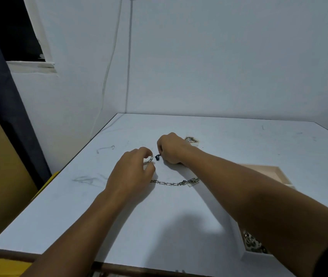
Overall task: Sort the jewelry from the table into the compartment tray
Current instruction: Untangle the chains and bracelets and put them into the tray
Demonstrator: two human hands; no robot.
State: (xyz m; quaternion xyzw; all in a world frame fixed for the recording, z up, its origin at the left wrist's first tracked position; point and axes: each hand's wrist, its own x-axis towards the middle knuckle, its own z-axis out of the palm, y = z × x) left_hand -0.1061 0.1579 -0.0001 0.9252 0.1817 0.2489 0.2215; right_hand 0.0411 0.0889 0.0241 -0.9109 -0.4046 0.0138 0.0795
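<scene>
Left hand [133, 168] pinches chain [174, 183] — right hand [172, 149] fisted.

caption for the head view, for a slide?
Left hand pinches a silver chain on the white table; right hand grips a small dark piece.

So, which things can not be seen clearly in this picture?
- Compartment tray: head view, mostly hidden by the right forearm; its compartments cannot be counted.
- Jewelry in the tray: partly covered by the arm, too small to identify.
- Chain: one end disappears under the left hand.
- Dark item at the right hand: too small to name.
</scene>
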